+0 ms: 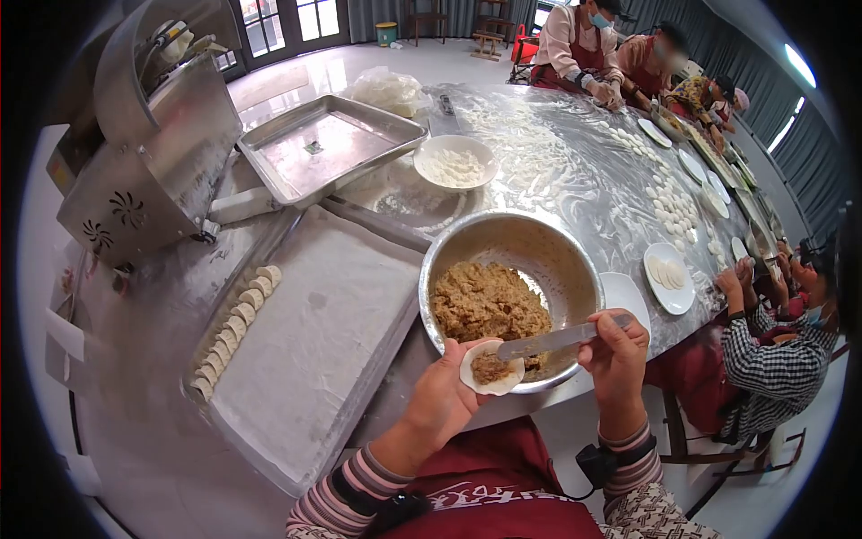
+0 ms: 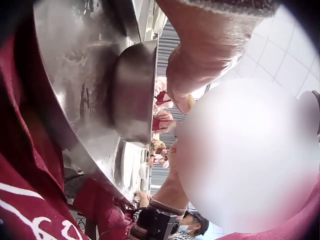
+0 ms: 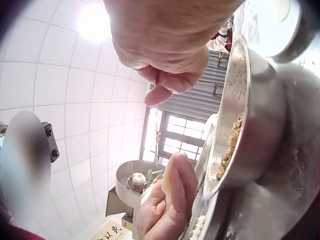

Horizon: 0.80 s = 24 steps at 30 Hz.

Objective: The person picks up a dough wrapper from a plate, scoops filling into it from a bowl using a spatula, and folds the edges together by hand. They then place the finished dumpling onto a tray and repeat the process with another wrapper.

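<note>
My left hand (image 1: 440, 395) holds a round dumpling wrapper (image 1: 514, 379) near the front rim of a steel bowl (image 1: 579, 269). A dab of brown filling (image 1: 489, 366) lies on the wrapper. In my right hand (image 1: 618, 364) I grip a flat metal spatula (image 1: 557, 340), its blade tip at the filling. More brown filling (image 1: 485, 301) is heaped inside the bowl. The right wrist view shows the wrapper (image 3: 168, 182) edge-on between thumb and fingers of the left hand (image 3: 172, 215). Seen from the left wrist, a pale blur covers much of the view.
Left of the bowl, a lined tray (image 1: 314, 332) carries a row of folded dumplings (image 1: 235, 332). Behind are a metal tray (image 1: 382, 144), a bowl of flour (image 1: 456, 163) and a steel machine (image 1: 148, 171). Wrappers lie on a plate (image 1: 669, 301) at right, where other people work.
</note>
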### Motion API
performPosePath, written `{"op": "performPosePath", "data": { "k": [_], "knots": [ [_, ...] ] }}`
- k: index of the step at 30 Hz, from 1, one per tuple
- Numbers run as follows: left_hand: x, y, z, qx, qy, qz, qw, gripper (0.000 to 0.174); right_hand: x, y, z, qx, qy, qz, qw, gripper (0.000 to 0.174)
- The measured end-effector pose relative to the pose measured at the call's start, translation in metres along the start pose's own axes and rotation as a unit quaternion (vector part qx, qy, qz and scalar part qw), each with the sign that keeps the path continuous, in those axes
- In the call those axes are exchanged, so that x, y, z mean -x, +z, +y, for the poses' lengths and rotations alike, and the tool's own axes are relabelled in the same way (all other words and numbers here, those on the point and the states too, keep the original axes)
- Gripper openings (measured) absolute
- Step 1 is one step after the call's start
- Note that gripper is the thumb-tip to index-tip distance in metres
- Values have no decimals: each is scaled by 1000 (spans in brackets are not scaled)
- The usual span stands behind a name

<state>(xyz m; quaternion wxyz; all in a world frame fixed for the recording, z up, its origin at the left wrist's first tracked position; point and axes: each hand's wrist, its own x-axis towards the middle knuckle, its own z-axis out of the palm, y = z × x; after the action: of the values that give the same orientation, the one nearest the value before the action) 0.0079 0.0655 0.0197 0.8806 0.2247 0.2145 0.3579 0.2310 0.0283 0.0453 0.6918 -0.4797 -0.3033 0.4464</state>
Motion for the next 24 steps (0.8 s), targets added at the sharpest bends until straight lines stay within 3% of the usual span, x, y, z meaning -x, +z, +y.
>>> {"op": "performPosePath", "data": {
  "k": [4,8,16,22,24],
  "knots": [
    [2,0,4,18,-9,-14,1000,67,-2,-4,-4,16,36,-72,997,15],
    [3,0,3,20,-25,-36,999,67,-5,-1,2,53,33,-82,995,15],
    [4,2,4,3,4,-29,1000,67,-10,-1,8,-64,70,-16,995,14],
    [4,2,1,6,20,-13,1000,67,1,-4,10,29,70,5,997,15],
    [3,0,-1,-1,33,-2,999,67,1,-10,10,-8,36,26,999,15]
  ]
}}
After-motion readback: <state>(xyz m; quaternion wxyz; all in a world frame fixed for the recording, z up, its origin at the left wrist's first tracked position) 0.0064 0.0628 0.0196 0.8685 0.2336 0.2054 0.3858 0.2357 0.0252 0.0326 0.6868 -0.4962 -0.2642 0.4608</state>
